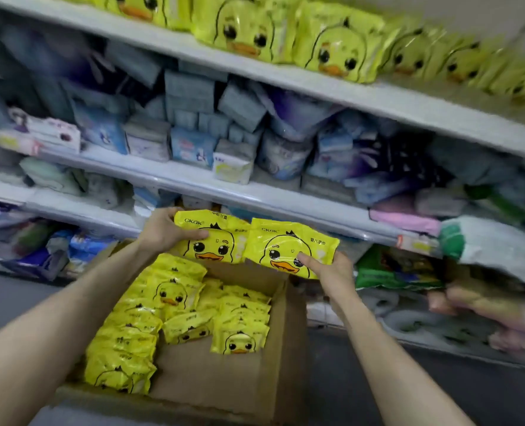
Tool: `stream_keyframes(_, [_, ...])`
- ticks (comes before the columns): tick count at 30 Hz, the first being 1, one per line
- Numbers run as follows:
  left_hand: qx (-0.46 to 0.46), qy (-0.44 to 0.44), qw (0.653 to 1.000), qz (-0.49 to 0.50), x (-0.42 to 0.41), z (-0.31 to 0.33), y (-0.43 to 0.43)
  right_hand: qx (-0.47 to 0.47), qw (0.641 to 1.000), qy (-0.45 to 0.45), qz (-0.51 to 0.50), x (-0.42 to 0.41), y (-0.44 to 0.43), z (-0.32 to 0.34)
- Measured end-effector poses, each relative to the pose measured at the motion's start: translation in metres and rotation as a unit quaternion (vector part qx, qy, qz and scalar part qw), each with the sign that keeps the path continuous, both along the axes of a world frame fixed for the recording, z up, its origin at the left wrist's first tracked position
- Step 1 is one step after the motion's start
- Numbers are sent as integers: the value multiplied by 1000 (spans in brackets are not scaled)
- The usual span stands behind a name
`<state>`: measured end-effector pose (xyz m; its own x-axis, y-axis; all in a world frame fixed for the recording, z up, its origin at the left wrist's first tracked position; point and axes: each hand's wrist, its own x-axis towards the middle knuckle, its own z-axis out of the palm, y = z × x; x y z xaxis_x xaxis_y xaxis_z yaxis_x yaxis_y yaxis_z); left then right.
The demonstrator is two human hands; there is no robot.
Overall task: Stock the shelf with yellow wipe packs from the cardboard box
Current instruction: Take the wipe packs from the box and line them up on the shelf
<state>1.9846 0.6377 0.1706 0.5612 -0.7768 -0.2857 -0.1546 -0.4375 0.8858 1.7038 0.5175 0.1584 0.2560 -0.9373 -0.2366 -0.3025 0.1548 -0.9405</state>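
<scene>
Head view: the left hand (166, 232) grips one glossy yellow duck-print wipe pack (221, 241), fingers (166, 215) curled over its top edge. The right hand (332, 272) pinches a second identical pack (286, 241) just beside it, edges meeting. Both are held above the open brown cardboard box (224, 373), which is partly filled with packs (169, 293). More yellow packs (242, 29) line the white top shelf (378, 99).

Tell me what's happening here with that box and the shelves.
A person is restocking store shelving. The left hand grips one yellow duck-print plastic wipe pack, and the right hand grips a second yellow duck-print pack beside it. Both are held above the open brown cardboard box. The box holds many more of the same packs, with part of its floor bare. A row of matching packs already lines the top white shelf.
</scene>
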Motion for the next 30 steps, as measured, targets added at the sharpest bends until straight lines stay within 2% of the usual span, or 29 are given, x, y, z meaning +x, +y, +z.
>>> stream_keyframes(6, [-84,-65,993,-49,-24,136,-34,-106,992,-48,-42,-41,-15,120])
stream_keyframes(11, [-156,-96,979,-89,-54,218,-56,-141,984,-82,-77,-76,-29,189])
stream_keyframes(13, [-183,-102,974,-83,-68,240,-68,-182,975,-84,-96,-88,-39,211])
stream_keyframes(20, [-204,-155,964,-73,-107,285,-113,-246,959,-98,-96,-130,-87,264])
stream_keyframes(30, [-172,-197,965,-36,-148,276,-187,-248,962,-91,-64,-142,-208,286])
